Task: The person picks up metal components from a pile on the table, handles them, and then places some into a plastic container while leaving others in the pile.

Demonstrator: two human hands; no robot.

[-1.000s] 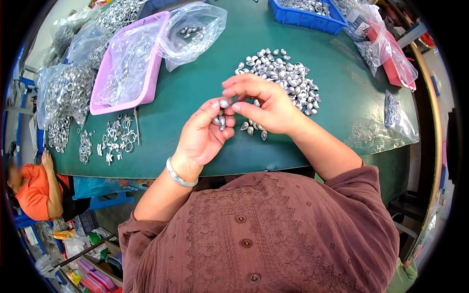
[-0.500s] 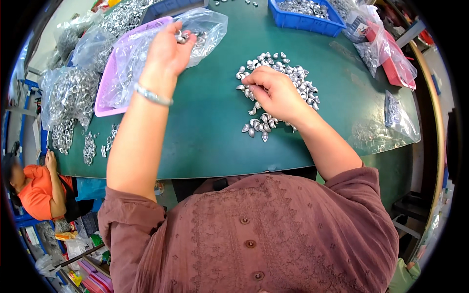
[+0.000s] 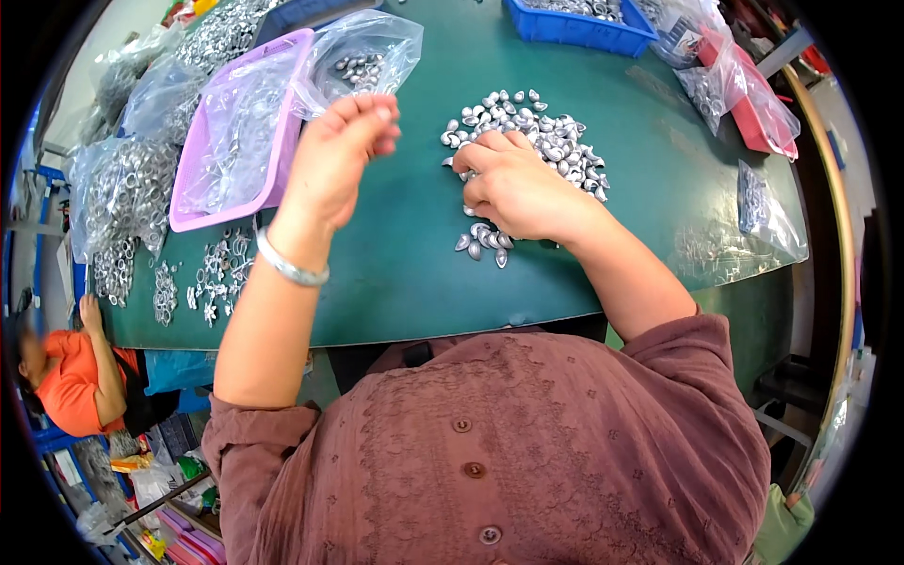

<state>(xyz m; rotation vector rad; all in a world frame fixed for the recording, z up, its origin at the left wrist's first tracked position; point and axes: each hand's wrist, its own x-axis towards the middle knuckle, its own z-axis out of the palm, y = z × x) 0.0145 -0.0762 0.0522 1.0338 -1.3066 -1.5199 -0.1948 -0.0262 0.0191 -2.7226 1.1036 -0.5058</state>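
Note:
My left hand (image 3: 347,155), a silver bangle on its wrist, is raised just in front of a clear plastic bag (image 3: 400,47). Its fingers are loosely bent and apart, slightly blurred at the tips, with nothing visible in them. Small silver teardrop-shaped metal pieces (image 3: 359,71) lie inside the bag, which spreads beside a pink-purple basket (image 3: 181,193). To the right, my right hand (image 3: 513,188) is down on a pile of similar metal pieces (image 3: 570,151), its fingers curled around some at the near left side. The palm hides what is beneath it.
Blue bin (image 3: 584,30) of metal parts stands at the far side; a red basket (image 3: 753,118) and small bag (image 3: 763,212) lie right. Bags of metal rings (image 3: 132,188) and loose castings (image 3: 221,273) crowd the left. A person in orange (image 3: 71,381) sits beyond the left edge.
My left hand has come back from the bag toward me, and the pieces it had are gone from its fingers. My right hand has shifted slightly, fingers spreading wider over the pile.

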